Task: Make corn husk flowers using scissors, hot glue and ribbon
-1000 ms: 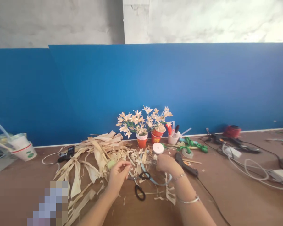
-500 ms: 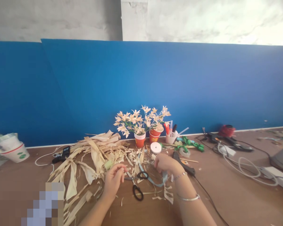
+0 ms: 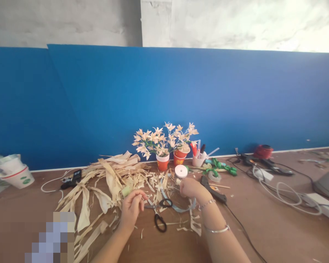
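Note:
My left hand hovers left of the scissors, thumb and fingers pinched together; whatever they hold is too small to make out. Black-handled scissors lie on the table with handles apart, their blades pointing toward that hand. My right hand is curled with its fingertips turned down and mostly hidden, over small dried-husk scraps near a white spool. A pale blue ribbon runs between the scissors and my right wrist. Left of my left hand spreads a heap of dried corn husks.
Husk flowers stand in red paper cups at the back. A black glue gun with a cord lies right of my right hand. Beyond are green stems, cables and a white power strip. Far left stands a paper cup.
The blue ribbon's loop beside my right wrist has shifted slightly upward and flattened. Both hands stay almost in place, still closed.

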Available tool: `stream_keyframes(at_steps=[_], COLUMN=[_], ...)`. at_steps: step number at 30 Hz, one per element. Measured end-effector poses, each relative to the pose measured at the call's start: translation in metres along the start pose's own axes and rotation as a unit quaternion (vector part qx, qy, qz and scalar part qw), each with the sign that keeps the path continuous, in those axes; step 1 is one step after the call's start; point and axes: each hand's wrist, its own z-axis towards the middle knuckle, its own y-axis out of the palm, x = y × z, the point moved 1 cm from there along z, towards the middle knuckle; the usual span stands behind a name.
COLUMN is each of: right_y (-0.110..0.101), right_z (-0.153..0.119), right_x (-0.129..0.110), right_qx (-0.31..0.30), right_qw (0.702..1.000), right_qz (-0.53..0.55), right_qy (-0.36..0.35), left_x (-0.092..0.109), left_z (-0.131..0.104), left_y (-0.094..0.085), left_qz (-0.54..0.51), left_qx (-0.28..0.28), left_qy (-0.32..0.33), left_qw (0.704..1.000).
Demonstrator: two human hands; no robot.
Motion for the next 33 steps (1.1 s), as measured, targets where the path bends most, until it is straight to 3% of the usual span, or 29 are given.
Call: stream_keyframes(at_steps=[14, 20, 24, 27, 30, 33], right_y=[-0.001, -0.003, -0.008, -0.011, -0.009, -0.001], right_z=[0.000, -0.002, -0.008, -0.018, -0.027, -0.032], right_x=[0.000, 0.000, -0.004, -0.022, -0.053, -0.081], right_qx=[-0.069, -0.051, -0.005, 0.034, 0.078, 0.073], right_qw=[0.988, 0.990, 0.995, 0.992, 0.967, 0.948], right_qz=[0.118, 0.099, 0.078, 0.089, 0.178, 0.197], right_qy=[-0.078, -0.083, -0.059, -0.078, -0.166, -0.238], left_x=[-0.002, -0.002, -0.003, -0.002, 0.000, 0.000], left_z=[0.002, 0.002, 0.002, 0.001, 0.000, 0.001], left_y=[0.003, 0.002, 0.003, 0.006, 0.007, 0.006], left_qz=[0.027, 0.017, 0.011, 0.017, 0.023, 0.030], left_qx=[-0.002, 0.016, 0.018, 0.013, 0.009, 0.001], left_qy=[-0.063, -0.065, -0.073, -0.079, -0.087, -0.081], left_qw=[0.998, 0.998, 0.997, 0.997, 0.996, 0.996])
